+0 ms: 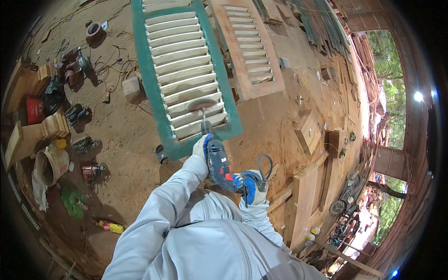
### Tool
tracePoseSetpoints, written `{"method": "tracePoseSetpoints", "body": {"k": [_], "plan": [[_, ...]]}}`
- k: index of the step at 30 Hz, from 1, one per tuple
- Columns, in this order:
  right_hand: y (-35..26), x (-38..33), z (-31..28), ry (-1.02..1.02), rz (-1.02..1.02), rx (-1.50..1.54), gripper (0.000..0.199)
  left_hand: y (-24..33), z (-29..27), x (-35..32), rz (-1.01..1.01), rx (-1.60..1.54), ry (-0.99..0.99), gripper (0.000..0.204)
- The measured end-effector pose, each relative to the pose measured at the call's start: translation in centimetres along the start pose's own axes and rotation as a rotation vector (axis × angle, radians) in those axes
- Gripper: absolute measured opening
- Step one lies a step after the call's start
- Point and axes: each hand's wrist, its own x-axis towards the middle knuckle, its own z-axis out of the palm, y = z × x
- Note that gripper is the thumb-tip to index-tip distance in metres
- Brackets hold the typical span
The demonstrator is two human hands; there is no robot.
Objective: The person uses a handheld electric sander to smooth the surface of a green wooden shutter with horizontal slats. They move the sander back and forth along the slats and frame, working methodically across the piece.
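Below the green-framed louvred shutter (186,70), at 6 o'clock from its lower rail, a blue power drill (218,163) points up toward 12 o'clock. Its round sanding disc (201,104) lies against the lower slats. The gloved left hand (201,147) is wrapped around the drill body near the chuck; the gloved right hand (249,186) is clenched on the rear grip. A second unpainted shutter (247,46) lies at 2 o'clock.

A dusty brown floor (126,135) carries everything — a green-framed louvred shutter (184,70) lies flat on it, with a bare wooden shutter (249,51) just beside. To the left sit a pale bucket (49,165), a red can (33,110) and a yellow bottle (111,227) — planks (303,200) lie to the right.
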Motion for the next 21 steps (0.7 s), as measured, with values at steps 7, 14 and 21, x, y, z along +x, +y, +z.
{"method": "tracePoseSetpoints", "body": {"k": [7, 14, 21], "plan": [[-0.8, 3.2, -2.5, 0.127, -0.171, -0.013, 0.018, -0.1, 9.0, 2.5, -0.013, 0.264, -0.055, 0.021], [-2.3, 2.6, -3.5, 0.068, -0.050, -0.031, 0.024, -1.9, 6.6, 2.9, 0.064, 0.205, -0.079, 0.024], [-1.4, 3.0, -1.7, 0.151, -0.073, 0.042, 0.020, 0.6, 9.6, 1.8, 0.062, 0.288, -0.069, 0.018]]}}
